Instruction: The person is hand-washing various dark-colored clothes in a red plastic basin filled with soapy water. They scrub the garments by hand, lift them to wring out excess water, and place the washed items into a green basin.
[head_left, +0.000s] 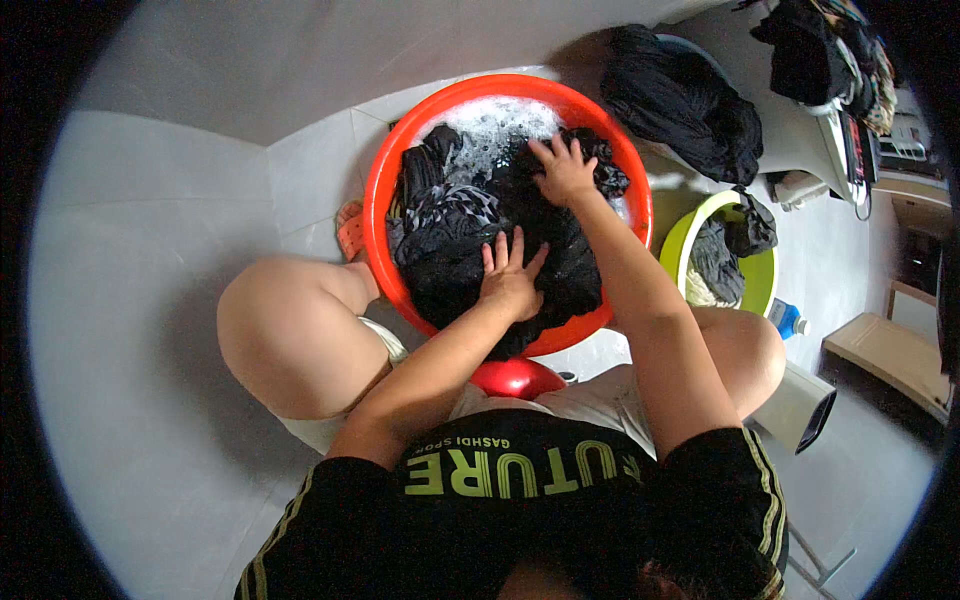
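A large round orange-red plastic basin (379, 217) stands between my knees. Dark wet clothes (450, 270) fill much of it, with a black-and-white patterned cloth (457, 206) among them. White suds (491, 120) lie on the water at the basin's far side. My left hand (511, 281) presses on the black cloth near the middle, its fingers spread. Farther up and to the right, my right hand (564, 171) rests on dark cloth beside the suds, its fingers apart. Neither hand has cloth visibly gripped. The parts of the clothes below the water are hidden.
At the right stands a yellow-green basin (677, 240) with dark and pale cloth, beside a blue bottle (787, 319). A heap of black clothes (682, 105) lies behind. More clothes (810, 60) hang over a white surface at the upper right. Tiled walls (165, 180) bound the left.
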